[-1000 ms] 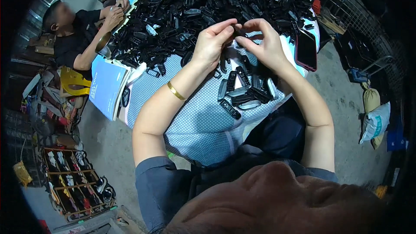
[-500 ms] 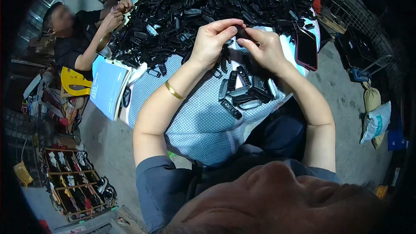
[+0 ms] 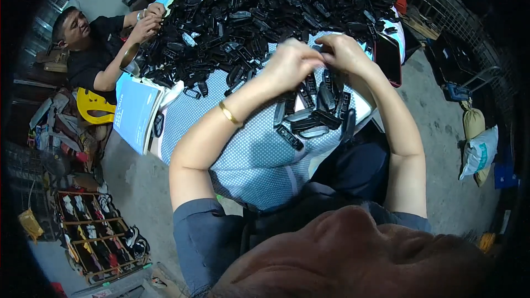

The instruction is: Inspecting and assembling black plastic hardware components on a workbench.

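My left hand (image 3: 291, 66) and my right hand (image 3: 346, 54) meet over the near edge of the heap, fingertips almost touching. Both have curled, pinching fingers, and the left is blurred by motion. Whatever lies between the fingertips is hidden. Just below them, a small group of black oblong key fob shells (image 3: 313, 118) lies on the dotted pale cloth (image 3: 243, 149). One dark shell (image 3: 349, 125) tilts at the cloth's right edge, beside my lap. Beyond my hands spreads a large heap of similar black shells (image 3: 243, 16).
A dark-screened phone (image 3: 388, 60) lies right of my right hand. At the left are a blue booklet (image 3: 134, 107) and a yellow plastic chair (image 3: 95, 106). Across the heap's left side, a co-worker (image 3: 91, 49) handles something small. Sacks (image 3: 479, 152) stand on the floor at right.
Both hands have come lower and nearer to me; the dark piece they held is out of sight. A shell at the cloth's right edge has shifted downward. The co-worker's hands moved slightly.
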The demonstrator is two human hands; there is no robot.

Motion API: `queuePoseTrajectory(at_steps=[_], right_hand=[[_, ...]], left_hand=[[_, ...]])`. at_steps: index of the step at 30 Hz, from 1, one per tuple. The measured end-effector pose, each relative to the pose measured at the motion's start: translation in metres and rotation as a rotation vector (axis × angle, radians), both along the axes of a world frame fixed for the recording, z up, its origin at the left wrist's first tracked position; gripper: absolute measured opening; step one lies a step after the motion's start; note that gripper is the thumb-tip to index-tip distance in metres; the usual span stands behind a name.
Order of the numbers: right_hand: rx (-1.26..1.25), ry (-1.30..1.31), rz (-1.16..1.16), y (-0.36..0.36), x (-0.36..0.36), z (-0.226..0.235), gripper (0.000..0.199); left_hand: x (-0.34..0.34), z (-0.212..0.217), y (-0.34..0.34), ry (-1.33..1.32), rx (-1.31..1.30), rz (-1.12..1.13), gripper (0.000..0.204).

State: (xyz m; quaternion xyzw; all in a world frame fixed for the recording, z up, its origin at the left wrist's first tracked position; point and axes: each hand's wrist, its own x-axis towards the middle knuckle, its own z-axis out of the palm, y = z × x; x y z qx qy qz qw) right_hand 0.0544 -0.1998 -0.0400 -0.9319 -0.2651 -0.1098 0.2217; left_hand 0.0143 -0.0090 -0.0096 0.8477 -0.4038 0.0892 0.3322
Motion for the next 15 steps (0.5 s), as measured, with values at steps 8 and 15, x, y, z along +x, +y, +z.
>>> queuePoseTrajectory(at_steps=[8,15], right_hand=[[0.467,0.236,-0.041,-0.002,0.003,0.003,0.039],[1.022,0.503,0.147,-0.005,-0.012,0.025,0.030]], left_hand=[[0.053,-0.007,0.005,-0.363,0.497,0.012,0.019],[0.040,-0.005,0.010,0.004,-0.095,0.136,0.023]])
